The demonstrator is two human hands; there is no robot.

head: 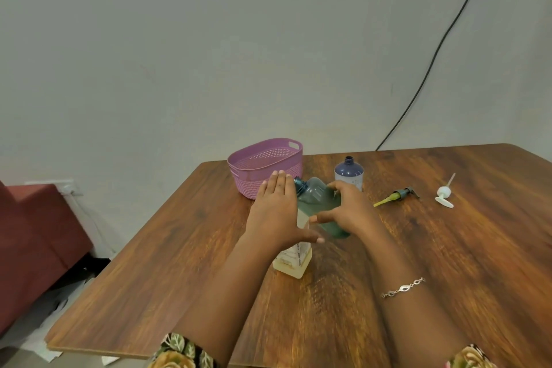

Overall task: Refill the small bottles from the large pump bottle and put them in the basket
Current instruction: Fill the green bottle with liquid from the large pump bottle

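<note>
- Right hand (348, 213): fingers and thumb curled round the teal bottle (317, 199), grasping its body from the 3 o'clock side.
- Teal bottle: held above the table (448, 254), tilted, its uncapped neck pointing toward 10 o'clock and its base toward 5 o'clock.
- Left hand (276, 212): fingers straight and together, thumb spread toward 4 o'clock, gripping nothing. The palm covers the top of the clear bottle (294, 264); contact cannot be told.
- Clear bottle: upright on the table at 6 o'clock of the teal bottle, with pale yellow liquid in its base.
- Basket (250, 185): purple, perforated, at 11 o'clock of the hands, near the far table edge.
- Blue bottle (349, 172): upright and uncapped, at 1 o'clock of the teal bottle.
- Dark pump head (404, 193), with its yellowish tube, and white pump head (444, 192): lying on the table at 3 o'clock of the blue bottle, apart from each other.
- Bracelet (403, 288): on the right wrist.
</note>
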